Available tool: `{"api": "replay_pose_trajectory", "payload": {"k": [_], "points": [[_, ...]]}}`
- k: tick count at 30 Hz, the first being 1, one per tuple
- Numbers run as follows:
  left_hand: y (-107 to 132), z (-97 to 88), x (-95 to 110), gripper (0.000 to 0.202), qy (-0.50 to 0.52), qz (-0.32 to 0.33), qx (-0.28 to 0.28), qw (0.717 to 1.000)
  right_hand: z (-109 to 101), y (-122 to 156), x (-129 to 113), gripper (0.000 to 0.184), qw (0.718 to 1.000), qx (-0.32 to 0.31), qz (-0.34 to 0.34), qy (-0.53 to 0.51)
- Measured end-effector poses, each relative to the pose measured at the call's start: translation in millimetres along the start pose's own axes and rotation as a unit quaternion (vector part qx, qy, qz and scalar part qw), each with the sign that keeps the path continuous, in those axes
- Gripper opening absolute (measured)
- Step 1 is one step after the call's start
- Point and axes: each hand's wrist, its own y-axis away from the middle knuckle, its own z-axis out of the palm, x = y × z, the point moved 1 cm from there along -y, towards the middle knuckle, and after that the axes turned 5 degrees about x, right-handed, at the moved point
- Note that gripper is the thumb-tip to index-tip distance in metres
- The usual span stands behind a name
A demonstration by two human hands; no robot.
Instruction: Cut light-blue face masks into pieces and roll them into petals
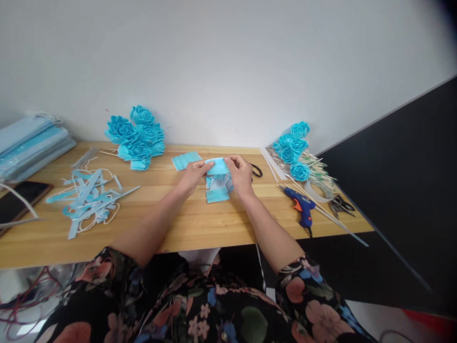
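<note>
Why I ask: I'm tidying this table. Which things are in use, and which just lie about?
In use: blue strip pinched by left hand and right hand; folded blue pieces beneath it.
Lying about: glue gun, blue roses, cut scraps, phone, mask stack.

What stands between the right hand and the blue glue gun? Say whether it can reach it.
Probably yes. Only bare table lies between the right hand and the glue gun, with sticks beyond it. That hand, though, pinches a blue strip with the left hand.
</note>
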Motion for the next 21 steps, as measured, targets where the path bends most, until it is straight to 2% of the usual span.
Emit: {"api": "replay_pose_trajectory", "payload": {"k": [11, 14, 18, 21], "points": [[4, 3.5, 5, 0.035, 0.008, -0.005, -0.021, 1.000, -1, 0, 2, 0.029, 1.000, 0.008, -0.015, 0.024], [3, 2.1, 7, 0.032, -0.007, 0.001, -0.007, 1.000, -1, -1, 2, 0.029, 0.999, 0.006, -0.017, 0.027], [3, 0.7, 16, 0.026, -0.050, 0.058, 0.041, 0.996, -1, 0, -1, 0.025, 0.999, -0.013, -0.028, 0.024], [4, 2.1, 21, 0.017, -0.107, 0.103, 0.034, 0.988, 0, 2, -6, 0.022, 0.997, -0.038, -0.049, 0.046]]}}
